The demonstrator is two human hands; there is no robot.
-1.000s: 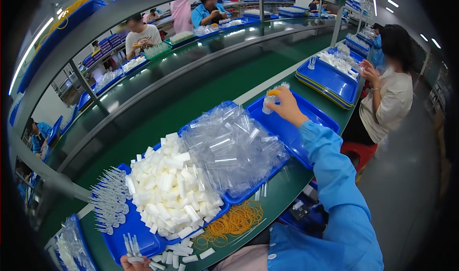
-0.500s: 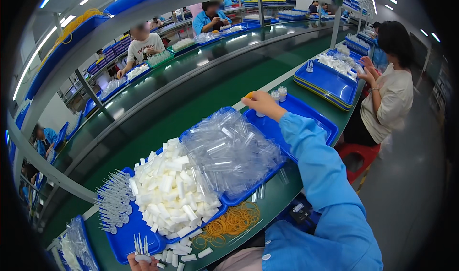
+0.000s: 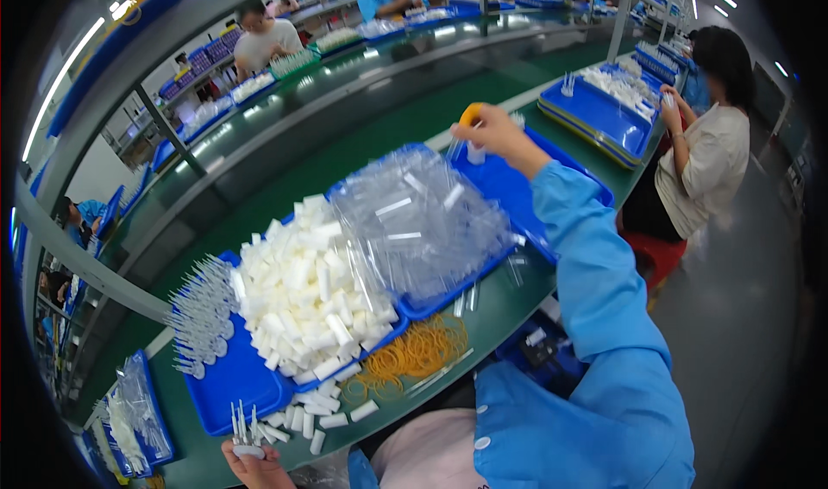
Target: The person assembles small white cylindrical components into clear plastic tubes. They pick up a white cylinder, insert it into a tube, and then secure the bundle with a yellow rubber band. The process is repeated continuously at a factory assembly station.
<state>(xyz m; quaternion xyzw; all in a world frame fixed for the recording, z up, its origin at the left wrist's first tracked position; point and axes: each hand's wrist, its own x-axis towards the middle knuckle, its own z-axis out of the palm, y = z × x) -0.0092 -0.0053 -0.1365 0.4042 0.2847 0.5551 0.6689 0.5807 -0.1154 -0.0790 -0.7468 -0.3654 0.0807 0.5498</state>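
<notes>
My left hand (image 3: 259, 467), at the lower left, grips a pronged piece (image 3: 247, 448): a round white base with several thin white rods standing up. Many similar pronged pieces (image 3: 205, 308) crowd the left blue tray (image 3: 228, 385). At the far end of my reach, my right hand (image 3: 498, 135) is closed in a pinch over another blue tray (image 3: 565, 166). Something orange (image 3: 470, 114) shows at its fingertips, perhaps a finger cover. A small whitish piece (image 3: 475, 153) and clear tubes are just beneath; whether the fingers grip them is unclear.
Short white cylinders (image 3: 293, 291) heap up in the middle tray, some spilled at its front edge. Beside them lies a bag of clear tubes (image 3: 414, 222). Yellow rubber bands (image 3: 414, 351) lie near the table's edge. On the right sits a co-worker (image 3: 703, 144).
The view has shifted. My right hand stays over the far blue tray, with the clear pieces there now more hidden behind it. My left hand still holds the pronged piece.
</notes>
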